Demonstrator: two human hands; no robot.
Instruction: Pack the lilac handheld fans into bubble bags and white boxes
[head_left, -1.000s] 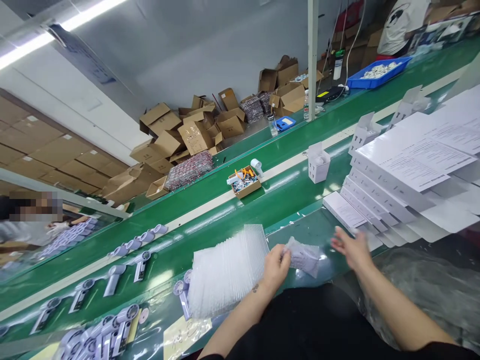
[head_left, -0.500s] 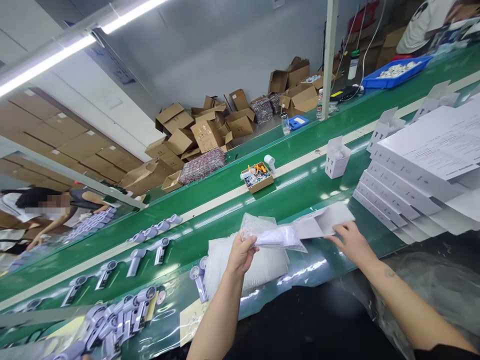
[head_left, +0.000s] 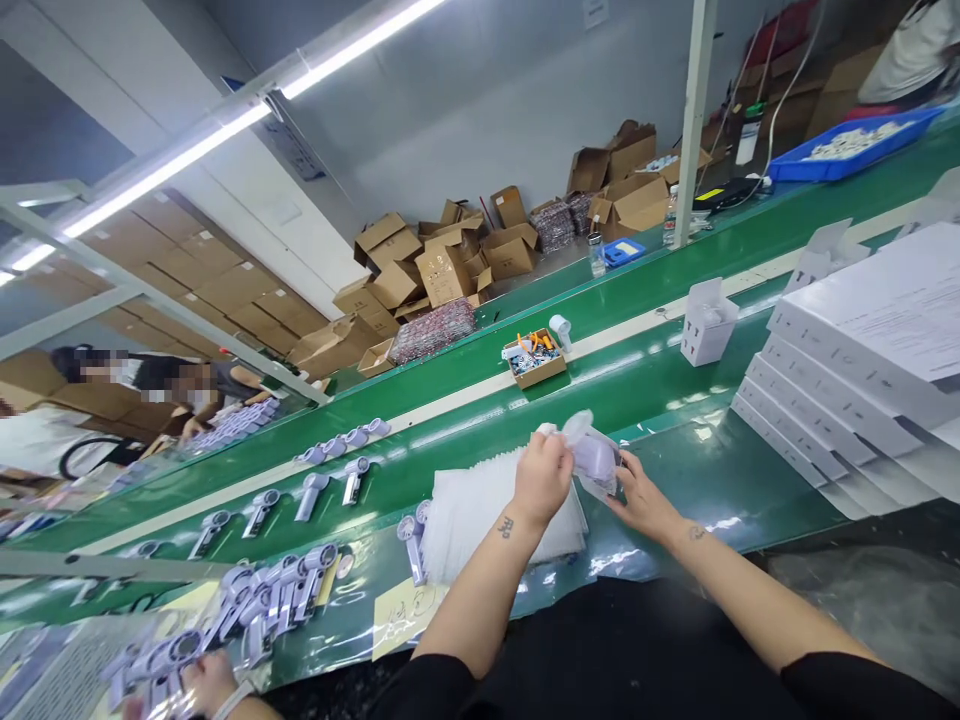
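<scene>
Left hand (head_left: 543,474) and right hand (head_left: 643,500) pinched opposite sides of a lilac, clear-wrapped item (head_left: 595,458), which slanted between them, above the green surface (head_left: 694,455), near the white sheets' (head_left: 469,520) right edge.

We can read no words: the printed white sheet (head_left: 892,290) and handwritten yellow paper (head_left: 405,615) are illegible.

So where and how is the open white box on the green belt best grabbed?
I'd pinch opposite walls of the white box from the near side, below the rim: it stands upright, flat-walled, with its thin flap raised.
</scene>
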